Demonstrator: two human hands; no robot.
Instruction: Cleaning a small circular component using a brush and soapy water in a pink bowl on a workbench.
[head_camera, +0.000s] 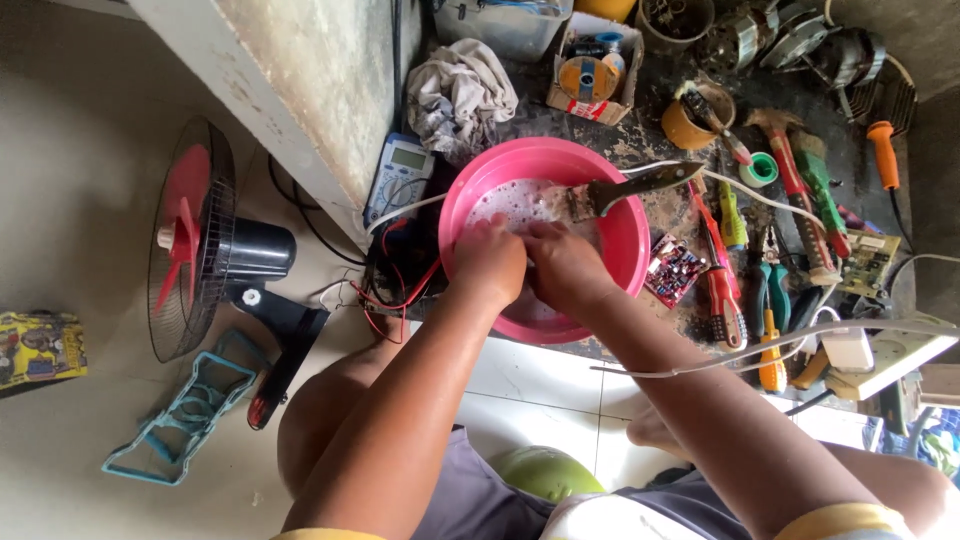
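Pink basin (620, 250) sat on the floor's dark work patch, holding foamy, soapy water (515, 200) with a worn paintbrush (630, 188) resting across the far rim, bristle end dipped toward the suds. Left hand (488, 262) and right hand (566, 266) pressed together inside the basin, near side, fingers curled down into the water; whatever was held between them stayed hidden, so the grip could not be told. Beyond the basin: a crumpled grey rag (458, 92), a cardboard box (590, 72) with a yellow spool in it, a clear plastic tub (505, 25). Right of the basin: a small circuit board (675, 270), screwdrivers (722, 295), a hammer (790, 170), all crowding that rim closely. Left of the basin: a multimeter (398, 175) with red and black leads just beside the rim, then a desk fan (205, 245) well apart. Near the basin's front edge, pale floor tiles between the knees.
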